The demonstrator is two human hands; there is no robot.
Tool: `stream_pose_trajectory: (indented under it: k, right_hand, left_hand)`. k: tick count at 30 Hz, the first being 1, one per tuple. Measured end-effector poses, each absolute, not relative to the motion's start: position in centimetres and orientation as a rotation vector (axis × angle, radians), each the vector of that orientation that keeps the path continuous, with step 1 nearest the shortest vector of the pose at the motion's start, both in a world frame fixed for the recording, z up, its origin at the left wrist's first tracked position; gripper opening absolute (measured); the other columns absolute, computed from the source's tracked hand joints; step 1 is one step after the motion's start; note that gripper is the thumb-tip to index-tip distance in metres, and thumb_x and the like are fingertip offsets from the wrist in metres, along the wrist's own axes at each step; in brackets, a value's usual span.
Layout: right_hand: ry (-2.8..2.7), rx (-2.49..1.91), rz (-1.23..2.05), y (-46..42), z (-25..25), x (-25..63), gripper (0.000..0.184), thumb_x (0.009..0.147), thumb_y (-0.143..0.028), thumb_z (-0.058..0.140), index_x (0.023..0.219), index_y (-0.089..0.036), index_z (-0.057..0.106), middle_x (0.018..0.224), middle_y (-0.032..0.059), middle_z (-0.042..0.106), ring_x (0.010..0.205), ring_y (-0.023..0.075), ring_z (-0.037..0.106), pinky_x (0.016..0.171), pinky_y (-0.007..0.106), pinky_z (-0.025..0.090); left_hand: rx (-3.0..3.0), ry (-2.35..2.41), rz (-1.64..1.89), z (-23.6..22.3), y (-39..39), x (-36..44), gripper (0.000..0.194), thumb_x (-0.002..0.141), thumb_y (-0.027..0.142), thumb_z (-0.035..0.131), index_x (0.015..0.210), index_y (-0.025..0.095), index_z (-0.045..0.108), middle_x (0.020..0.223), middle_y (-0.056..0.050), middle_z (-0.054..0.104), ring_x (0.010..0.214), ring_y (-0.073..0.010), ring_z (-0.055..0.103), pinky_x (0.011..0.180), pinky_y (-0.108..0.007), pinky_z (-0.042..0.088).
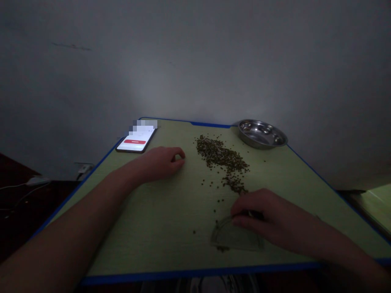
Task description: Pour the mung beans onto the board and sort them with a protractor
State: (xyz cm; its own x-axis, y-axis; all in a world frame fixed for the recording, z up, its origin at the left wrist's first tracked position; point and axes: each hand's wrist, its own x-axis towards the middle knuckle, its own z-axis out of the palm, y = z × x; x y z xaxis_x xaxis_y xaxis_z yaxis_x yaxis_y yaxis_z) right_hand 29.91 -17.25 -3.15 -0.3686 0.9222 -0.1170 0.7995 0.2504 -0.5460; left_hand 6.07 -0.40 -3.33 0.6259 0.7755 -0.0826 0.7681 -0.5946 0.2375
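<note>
My right hand (256, 211) grips a clear half-round protractor (235, 236) by its curved edge, thumb and fingers pinched on it. The protractor's straight edge faces me, low over the table, and a few small dark green beans show at that edge. Beyond the hand lies a loose pile of the same beans (218, 152), with a thin trail running down to my fingers. My left hand (161, 162) rests on the table left of the pile, loosely curled, thumb and index tips close together. Nothing shows in it.
A shiny metal bowl (262, 134) stands at the table's back right. On the back left lies a phone (134, 142) with its screen lit. Stray beans dot the pale table (146, 232), which has a blue rim. A grey wall (195, 61) rises behind it.
</note>
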Motion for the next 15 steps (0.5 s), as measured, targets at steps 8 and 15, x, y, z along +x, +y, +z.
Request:
stream_pose_trajectory:
  k: [8,15]
  right_hand:
    - [-2.323,-1.555,0.928,-18.0,-3.5,29.2,0.019,0.092,-0.034,0.057,0.088,-0.023,0.072,0.083,0.0002,0.073,0.076,0.0153,0.064,0.066,0.025,0.043]
    - [-2.321,-1.584,0.932,-18.8,-3.3,29.7,0.021,0.091,-0.037,0.056,0.086,-0.023,0.072,0.087,0.0025,0.073,0.078,0.0176,0.065,0.065,0.026,0.045]
  left_hand:
    - [2.626,1.26,0.04,-3.7,-0.1,6.0,0.043,0.085,0.041,0.039,0.114,0.02,0.063,0.085,-0.006,0.07,0.071,-0.0184,0.061,0.064,-0.029,0.041]
    - [2.62,1.279,0.041,-3.4,-0.4,6.2,0.043,0.085,0.039,0.039,0.115,0.02,0.063,0.086,-0.007,0.071,0.074,-0.0192,0.062,0.067,-0.03,0.043]
